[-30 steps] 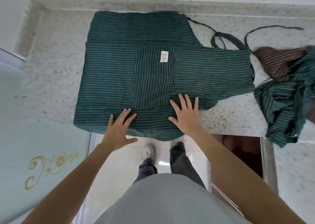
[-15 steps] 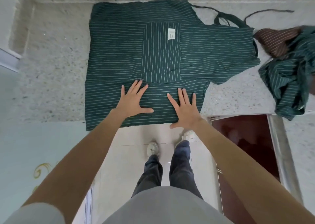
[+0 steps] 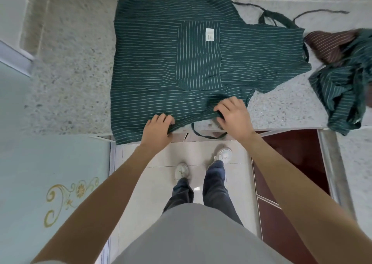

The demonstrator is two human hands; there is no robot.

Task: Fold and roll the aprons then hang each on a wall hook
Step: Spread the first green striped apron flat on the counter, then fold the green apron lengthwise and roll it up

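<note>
Left hand point(image 3: 158, 130) and right hand point(image 3: 233, 117) each grip the near hem of the green apron point(image 3: 153, 62), spread flat on the surface point(image 3: 70, 82). Long axis runs left-right; the fold likely goes away from the person. 2 more aprons point(image 3: 342, 82) bunched far right.

Both hands point(image 3: 159, 130) point(image 3: 233, 117), flat before, now curled, gripping apron point(image 3: 153, 62) near edge, lifting it.

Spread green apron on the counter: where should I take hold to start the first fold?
Take the green apron by its near hem, coming from the counter's front edge, where the left hand and right hand already bunch it. That edge overhangs the counter, so fingers can curl under it; the rest lies flat.
</note>
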